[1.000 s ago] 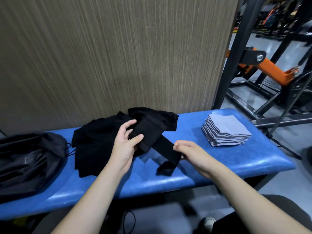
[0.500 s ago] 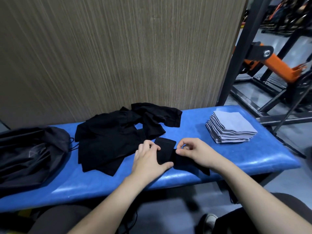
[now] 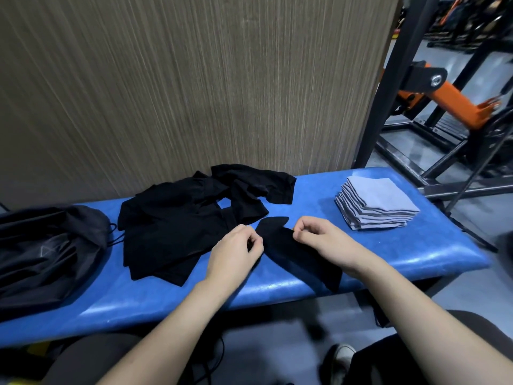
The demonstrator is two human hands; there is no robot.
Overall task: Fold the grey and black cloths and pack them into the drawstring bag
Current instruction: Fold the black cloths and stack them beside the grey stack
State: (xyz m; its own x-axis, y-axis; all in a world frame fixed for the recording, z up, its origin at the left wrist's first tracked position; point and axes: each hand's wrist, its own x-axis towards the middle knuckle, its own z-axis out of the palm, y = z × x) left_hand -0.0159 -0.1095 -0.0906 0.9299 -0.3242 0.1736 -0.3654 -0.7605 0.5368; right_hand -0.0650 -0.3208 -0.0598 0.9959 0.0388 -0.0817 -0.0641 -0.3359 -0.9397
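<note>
Two hands, left hand and right hand, pinch one black cloth at the bench's near edge, probably squaring its fold (grey stack far right, drawstring bag left).

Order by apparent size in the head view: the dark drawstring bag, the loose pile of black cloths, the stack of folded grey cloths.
1. Loose pile of black cloths, about level with
2. dark drawstring bag; it is cut off at the left edge, so I cannot rank these two.
3. Stack of folded grey cloths, clearly smallest.
</note>
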